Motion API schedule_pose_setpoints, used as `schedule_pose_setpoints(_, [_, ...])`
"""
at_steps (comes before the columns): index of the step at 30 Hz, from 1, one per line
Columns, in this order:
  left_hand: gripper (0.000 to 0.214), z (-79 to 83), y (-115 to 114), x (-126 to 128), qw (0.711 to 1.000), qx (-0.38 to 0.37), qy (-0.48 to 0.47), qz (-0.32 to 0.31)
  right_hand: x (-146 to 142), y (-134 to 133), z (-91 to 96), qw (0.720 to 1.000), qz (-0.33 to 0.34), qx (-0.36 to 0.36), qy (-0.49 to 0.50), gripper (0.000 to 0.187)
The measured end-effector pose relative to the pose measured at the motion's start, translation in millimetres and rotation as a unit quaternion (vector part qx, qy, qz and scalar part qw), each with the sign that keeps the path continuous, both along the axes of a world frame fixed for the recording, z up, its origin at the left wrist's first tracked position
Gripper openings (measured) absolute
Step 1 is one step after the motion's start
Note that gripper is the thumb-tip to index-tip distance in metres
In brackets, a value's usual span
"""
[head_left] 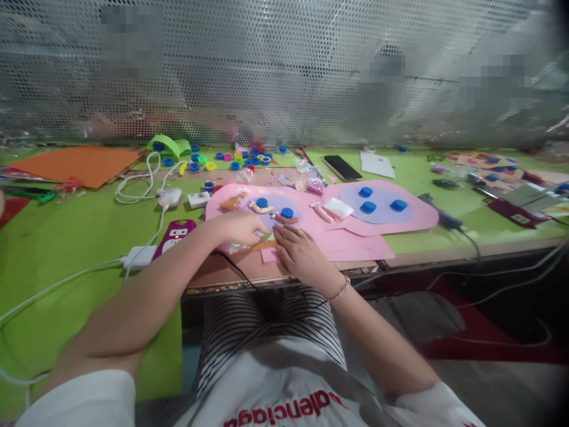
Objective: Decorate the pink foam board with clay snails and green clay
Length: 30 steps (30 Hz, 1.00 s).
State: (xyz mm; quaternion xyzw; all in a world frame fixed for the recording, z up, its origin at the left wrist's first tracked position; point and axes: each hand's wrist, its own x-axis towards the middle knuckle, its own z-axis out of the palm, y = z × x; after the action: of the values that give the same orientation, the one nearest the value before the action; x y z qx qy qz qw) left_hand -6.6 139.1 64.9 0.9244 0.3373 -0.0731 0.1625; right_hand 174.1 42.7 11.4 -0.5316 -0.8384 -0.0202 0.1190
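Both my hands rest on a pink foam sheet at the table's front edge. My left hand is curled, its fingers pinched on a small thing I cannot make out, next to an orange scrap. My right hand lies just right of it, fingers bent down onto the pink sheet. Directly beyond them is a blue cap on a lilac patch, with another blue cap and small skin-toned doll parts around it.
A second pink shape carries three blue caps. Several loose coloured caps lie further back, with a phone, orange sheet, white charger cables, a glue gun and a perforated metal screen behind.
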Motion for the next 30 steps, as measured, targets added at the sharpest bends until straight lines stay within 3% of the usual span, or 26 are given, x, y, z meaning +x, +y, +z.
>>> schedule_pose_setpoints(6, [0.029,3.0,-9.3,6.8,0.998,0.016,0.058,-0.034,-0.9,-1.4,0.6,1.000,-0.005,0.014,0.002,0.042])
schedule_pose_setpoints(12, [0.033,4.0,-11.5,6.4,0.997,0.039,0.047,-0.042,-0.9,-4.1,-0.6,1.000,-0.005,0.029,0.005,0.044])
schedule_pose_setpoints(18, [0.031,6.0,-17.4,10.0,0.997,0.014,0.070,-0.033,-0.8,-2.8,0.5,1.000,0.003,0.016,-0.002,0.043])
schedule_pose_setpoints(26, [0.029,2.5,-11.8,6.6,0.998,0.002,0.048,-0.031,-1.1,-3.2,-0.3,1.000,-0.002,0.018,0.004,0.044])
schedule_pose_setpoints(30, [0.033,1.2,-7.3,4.2,0.999,0.030,0.020,-0.031,-0.7,-4.3,-1.3,0.999,-0.011,0.032,0.023,0.043])
